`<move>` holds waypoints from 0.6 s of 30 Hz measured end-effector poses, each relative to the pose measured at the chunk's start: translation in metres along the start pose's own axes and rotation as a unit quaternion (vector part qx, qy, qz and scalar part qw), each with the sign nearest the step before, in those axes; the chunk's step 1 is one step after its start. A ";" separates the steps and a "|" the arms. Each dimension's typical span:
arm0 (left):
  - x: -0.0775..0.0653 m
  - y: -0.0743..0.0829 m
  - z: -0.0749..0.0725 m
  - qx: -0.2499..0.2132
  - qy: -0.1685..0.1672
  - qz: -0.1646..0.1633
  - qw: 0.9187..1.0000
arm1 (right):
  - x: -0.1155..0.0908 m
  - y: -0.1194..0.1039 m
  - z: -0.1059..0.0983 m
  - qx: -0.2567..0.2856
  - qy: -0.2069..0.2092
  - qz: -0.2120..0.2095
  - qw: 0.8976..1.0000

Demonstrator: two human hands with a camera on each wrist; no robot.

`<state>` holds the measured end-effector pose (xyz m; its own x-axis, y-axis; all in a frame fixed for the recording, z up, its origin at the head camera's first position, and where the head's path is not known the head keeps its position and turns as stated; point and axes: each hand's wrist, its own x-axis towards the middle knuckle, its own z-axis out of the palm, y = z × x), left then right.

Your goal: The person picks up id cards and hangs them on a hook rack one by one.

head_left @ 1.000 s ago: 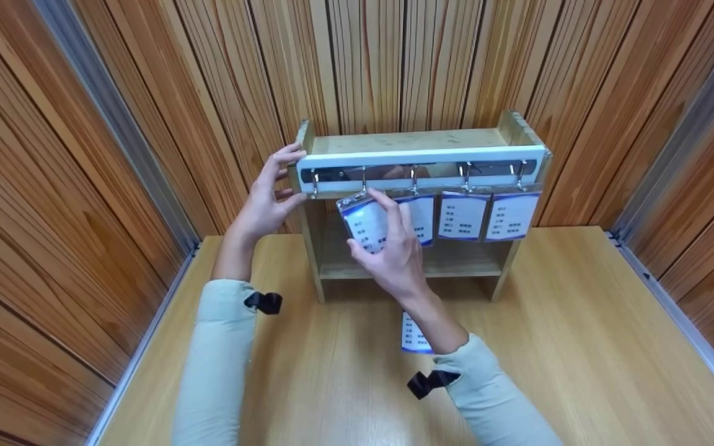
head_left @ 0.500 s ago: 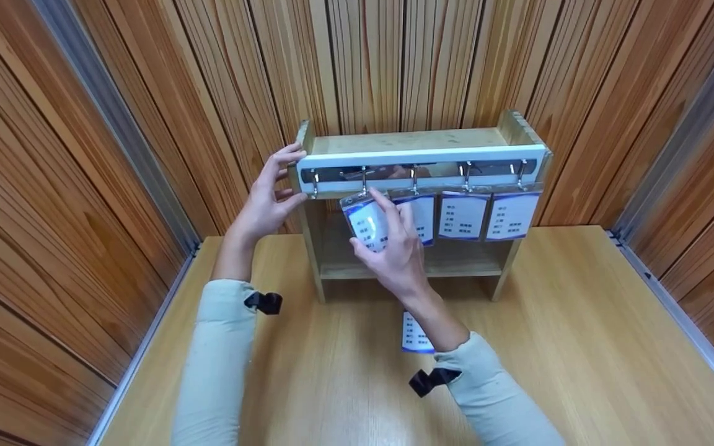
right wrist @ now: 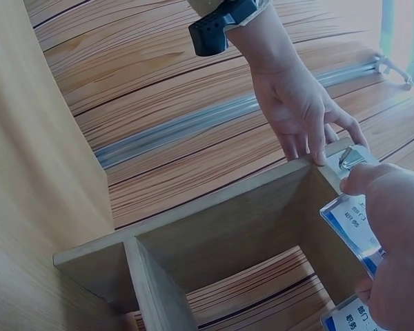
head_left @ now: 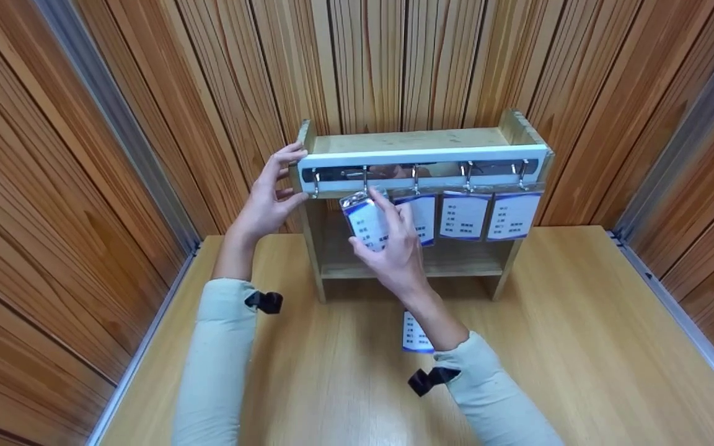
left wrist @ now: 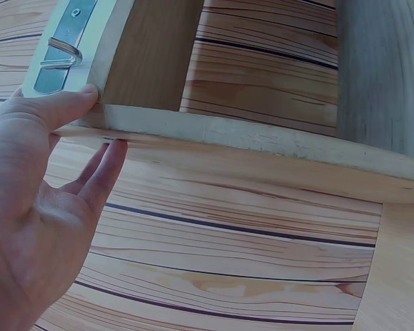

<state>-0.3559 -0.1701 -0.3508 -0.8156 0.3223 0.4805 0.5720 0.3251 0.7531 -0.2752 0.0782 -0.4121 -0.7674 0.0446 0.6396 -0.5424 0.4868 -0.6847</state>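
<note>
With its thumb at the front corner and fingers on the outer side, my left hand [head_left: 267, 195] grips the left end of the small wooden shelf [head_left: 406, 141]. My right hand [head_left: 397, 257] holds a clear-sleeved name badge [head_left: 364, 223] by its edge, tilted, its top beside the second hook [head_left: 365, 179] from the left. My fingers cover part of it, and whether its slot is on the hook cannot be told. More name badges [head_left: 463, 215] hang from the hooks to the right. The leftmost hook [head_left: 315, 184] carries no badge.
Another name badge [head_left: 416, 332] lies on the tabletop [head_left: 332, 384], partly under my right forearm. The white hook rail [head_left: 425, 155] runs along the shelf's upper front. Wood-panelled walls [head_left: 84, 204] stand behind and on both sides.
The badge in my right hand has shifted slightly rightward and changed its tilt by the second hook. My left hand stays on the shelf's end.
</note>
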 end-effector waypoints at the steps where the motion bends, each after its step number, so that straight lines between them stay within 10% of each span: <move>1: 0.000 0.000 0.000 -0.001 0.000 -0.001 1.000 | 0.000 0.000 0.000 0.004 -0.001 0.001 1.000; 18: 0.000 0.000 0.000 0.003 0.003 -0.001 1.000 | 0.001 -0.001 0.000 0.033 -0.017 0.017 0.999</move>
<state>-0.3557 -0.1697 -0.3510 -0.8170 0.3160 0.4823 0.5713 0.3305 0.7513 -0.2756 0.0777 -0.4113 -0.7962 0.0300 0.6043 -0.5367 0.4260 -0.7283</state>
